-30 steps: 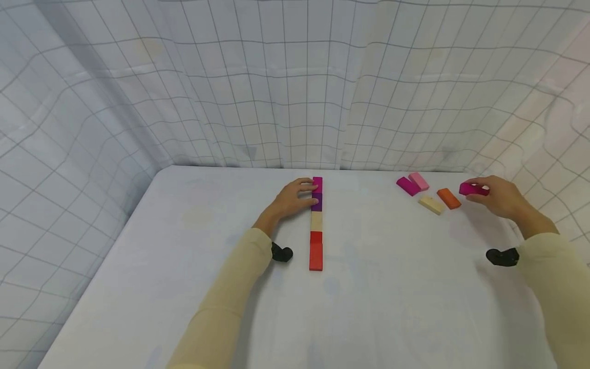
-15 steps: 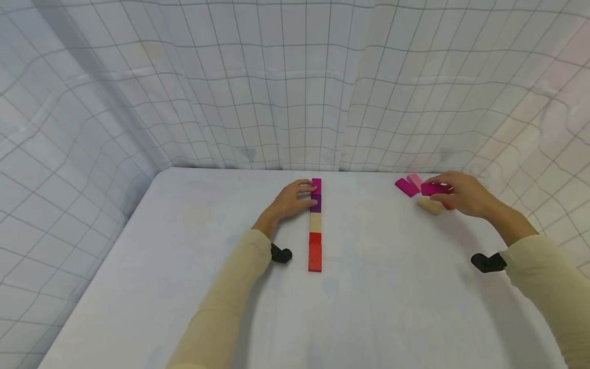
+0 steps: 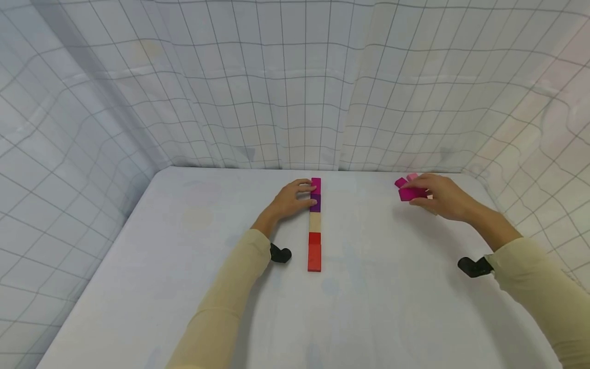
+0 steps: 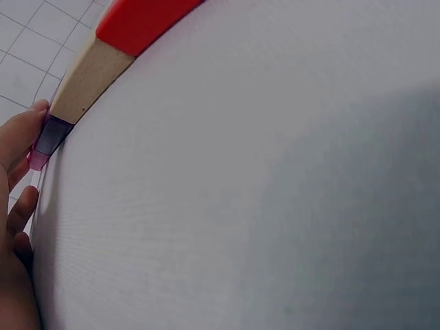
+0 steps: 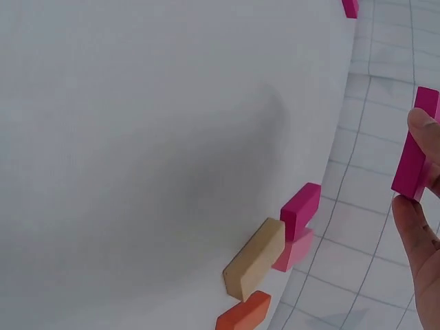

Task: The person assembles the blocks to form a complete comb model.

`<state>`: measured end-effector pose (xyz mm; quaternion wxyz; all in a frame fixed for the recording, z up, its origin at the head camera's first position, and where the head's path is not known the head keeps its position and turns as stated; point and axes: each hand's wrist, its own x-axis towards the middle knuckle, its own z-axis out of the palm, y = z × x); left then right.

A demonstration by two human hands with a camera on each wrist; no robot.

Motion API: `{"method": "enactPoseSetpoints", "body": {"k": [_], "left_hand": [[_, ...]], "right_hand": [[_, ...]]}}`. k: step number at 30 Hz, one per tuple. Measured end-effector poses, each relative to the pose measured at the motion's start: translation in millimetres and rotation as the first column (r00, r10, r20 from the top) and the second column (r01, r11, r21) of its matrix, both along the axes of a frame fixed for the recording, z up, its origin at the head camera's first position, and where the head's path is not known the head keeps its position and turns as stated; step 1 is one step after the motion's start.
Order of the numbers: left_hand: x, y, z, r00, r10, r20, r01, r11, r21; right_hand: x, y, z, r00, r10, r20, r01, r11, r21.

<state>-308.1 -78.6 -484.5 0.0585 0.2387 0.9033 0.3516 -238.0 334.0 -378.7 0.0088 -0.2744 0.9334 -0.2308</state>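
A straight row of blocks runs up the white table. At its far end is a magenta block (image 3: 316,184), followed by a purple block (image 3: 315,203), a plain wooden block (image 3: 315,222) and a red section (image 3: 314,256) nearest me. My left hand (image 3: 290,200) lies left of the row, its fingertips touching the magenta and purple blocks. My right hand (image 3: 444,199) pinches another magenta block (image 5: 416,155) between thumb and fingers, raised above the table. Behind and beneath this hand, a loose magenta block (image 5: 300,210) and a pink block (image 5: 295,249) are partly hidden in the head view.
A loose plain wooden block (image 5: 254,258) and an orange block (image 5: 244,313) lie beside the pink one in the right wrist view. White gridded curtains (image 3: 258,92) hang around the back and sides of the table (image 3: 382,297). A black mount projects from each sleeve.
My right hand has carried its magenta block leftward from the table's right side, passing over the loose blocks. The left hand stays at the row, which looks unchanged.
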Motion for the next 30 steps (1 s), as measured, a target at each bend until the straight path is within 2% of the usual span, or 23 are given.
{"method": "enactPoseSetpoints", "body": {"k": [8, 16, 23, 30], "left_hand": [[-0.8, -1.1, 1.4, 1.000, 0.002, -0.004, -0.002, 1.000, 0.012], [-0.7, -0.8, -0.3, 1.000, 0.005, 0.009, -0.005, 1.000, 0.005], [1.5, -1.3, 0.5, 1.000, 0.006, 0.004, -0.006, 1.000, -0.004], [1.8, -0.3, 0.9, 1.000, 0.004, -0.001, -0.004, 1.000, -0.001]], "right_hand": [[5.9, -33, -2.2, 0.994, 0.113, -0.011, -0.113, 0.994, 0.002], [18.2, -62, -11.4, 0.983, 0.181, 0.037, -0.181, 0.983, 0.009], [30.5, -84, -20.2, 0.963, 0.267, 0.025, -0.267, 0.964, 0.009], [43.6, -104, -25.6, 0.944, 0.318, 0.089, -0.321, 0.946, 0.033]]}}
